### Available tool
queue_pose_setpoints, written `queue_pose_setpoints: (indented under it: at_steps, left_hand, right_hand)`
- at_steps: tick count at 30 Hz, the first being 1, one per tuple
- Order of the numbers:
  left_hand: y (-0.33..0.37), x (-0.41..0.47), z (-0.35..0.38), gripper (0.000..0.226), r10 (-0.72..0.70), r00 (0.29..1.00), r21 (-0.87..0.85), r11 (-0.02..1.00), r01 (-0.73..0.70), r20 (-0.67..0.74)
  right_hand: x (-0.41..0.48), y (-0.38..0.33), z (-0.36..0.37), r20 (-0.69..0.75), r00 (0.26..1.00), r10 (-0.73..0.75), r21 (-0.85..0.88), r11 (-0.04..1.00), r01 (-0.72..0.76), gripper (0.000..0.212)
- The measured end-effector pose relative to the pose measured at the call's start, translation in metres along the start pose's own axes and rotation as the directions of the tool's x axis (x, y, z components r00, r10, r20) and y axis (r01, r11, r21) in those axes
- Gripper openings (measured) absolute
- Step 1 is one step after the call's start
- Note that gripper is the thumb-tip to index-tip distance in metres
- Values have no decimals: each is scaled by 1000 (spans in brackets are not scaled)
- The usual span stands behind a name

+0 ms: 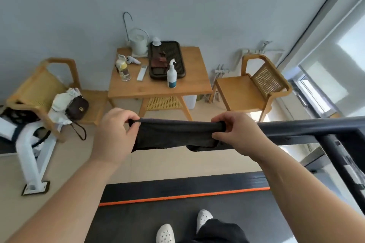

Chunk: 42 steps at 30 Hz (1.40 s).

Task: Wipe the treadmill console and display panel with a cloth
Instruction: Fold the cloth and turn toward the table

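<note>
You hold the dark cloth (173,134) stretched between both hands above the treadmill.

Your left hand (114,134) pinches the cloth's left end with thumb and fingers closed on the fabric, and your right hand (235,132) is closed the same way on its right end, so neither has any slack in its hold. The cloth's long axis runs left to right across the view, its top edge bunched and nearly level, and the rest hangs down from that edge towards the treadmill belt (177,221). The right end lies just in front of the black handrail (316,126), which runs on to the right; whether they touch you cannot tell. Beyond the cloth stands a wooden table (158,87) with a white spray bottle (171,75) upright on it.
</note>
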State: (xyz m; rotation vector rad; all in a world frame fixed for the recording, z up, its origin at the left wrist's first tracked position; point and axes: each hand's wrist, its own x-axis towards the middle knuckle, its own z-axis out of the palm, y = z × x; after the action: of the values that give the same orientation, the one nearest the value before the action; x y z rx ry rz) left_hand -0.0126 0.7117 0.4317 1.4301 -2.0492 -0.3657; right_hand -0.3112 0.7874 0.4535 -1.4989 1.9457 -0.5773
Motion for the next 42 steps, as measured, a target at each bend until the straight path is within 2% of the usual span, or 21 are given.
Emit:
queue_pose_setpoints:
  at_steps: [3,4,6,8,14,18,22,28,36,42]
  left_hand:
    - [-48,4,-4,12,-187,973,-156,966,208,138]
    - [-61,5,-5,13,-266,943,-268,911,313,199]
    - [-81,9,-6,17,-376,878,-475,739,478,297]
    - [-99,17,-4,18,-455,837,-544,639,544,304]
    - [-132,72,5,18,-587,760,-596,515,616,278]
    - [-149,119,7,19,-637,737,-631,482,608,224]
    - [-171,154,4,20,-664,727,-644,482,595,176]
    - [-234,197,-5,23,-661,717,-651,448,613,219]
    - [-337,262,-30,23,-614,732,-595,481,643,295]
    - [-368,296,-26,22,-558,748,-561,511,651,360]
  right_hand:
    - [30,-19,26,68,998,-8,-45,999,11,10]
    - [41,-23,33,77,997,-18,-39,999,21,8]
    - [63,-29,44,95,995,-40,-1,999,40,8]
    - [85,-34,54,128,990,-56,90,995,45,9]
    - [161,-46,81,127,992,-19,320,947,-23,14]
    - [215,-64,93,199,980,27,431,895,-112,10]
    - [257,-86,108,199,979,39,495,859,-135,6]
    - [302,-125,143,191,977,91,526,831,-180,3]
    - [345,-204,224,115,970,213,613,753,-238,8]
    - [372,-256,272,-16,969,246,657,733,-175,3]
